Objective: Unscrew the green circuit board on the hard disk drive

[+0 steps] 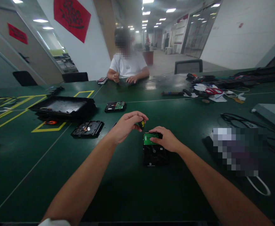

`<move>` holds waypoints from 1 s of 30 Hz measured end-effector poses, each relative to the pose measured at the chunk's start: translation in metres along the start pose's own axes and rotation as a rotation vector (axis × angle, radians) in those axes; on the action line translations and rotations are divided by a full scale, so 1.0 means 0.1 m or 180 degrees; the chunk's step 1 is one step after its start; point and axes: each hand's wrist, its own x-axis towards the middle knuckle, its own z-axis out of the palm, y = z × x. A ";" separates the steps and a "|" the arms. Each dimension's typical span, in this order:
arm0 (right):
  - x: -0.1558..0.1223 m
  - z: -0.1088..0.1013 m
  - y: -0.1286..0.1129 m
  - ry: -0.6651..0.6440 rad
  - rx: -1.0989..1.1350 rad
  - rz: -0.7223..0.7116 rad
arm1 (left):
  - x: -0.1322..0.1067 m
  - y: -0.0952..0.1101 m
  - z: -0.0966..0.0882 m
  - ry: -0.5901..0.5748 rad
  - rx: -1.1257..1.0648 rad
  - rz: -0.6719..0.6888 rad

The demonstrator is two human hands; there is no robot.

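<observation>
A hard drive (155, 156) lies on the green table in front of me, its green circuit board (147, 139) facing up. My right hand (164, 138) grips its far end, with the thumb across the board and the fingers over the far edge. Just above and left of the drive, my left hand (130, 125) pinches a short black-and-yellow screwdriver (142, 123). Only the handle shows clearly; I cannot make out its tip.
More hard drives (87, 129) lie to the left, one farther back (115, 106). Behind them stands a black tray (64, 106). Red scissors (214, 91), papers and tools clutter the far right. A blurred object (236, 153) and cables lie nearer. A person (128, 66) sits opposite.
</observation>
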 end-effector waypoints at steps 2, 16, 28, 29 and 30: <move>0.00 0.00 0.00 -0.0002 -0.0007 -0.0014 | 0.00 -0.01 0.00 -0.0048 -0.0026 -0.0053; 0.00 0.00 -0.02 0.0039 0.0044 -0.0015 | 0.01 -0.02 -0.01 0.0022 0.0035 0.0049; 0.00 0.01 0.02 -0.0010 0.0035 0.0026 | 0.00 -0.01 0.02 0.0121 -0.0212 -0.0171; -0.01 0.01 0.02 -0.0010 0.0039 0.0031 | 0.00 -0.01 0.02 0.0102 -0.0181 -0.0140; -0.01 0.01 0.02 -0.0005 0.0044 0.0030 | 0.00 -0.01 0.02 0.0091 -0.0135 -0.0105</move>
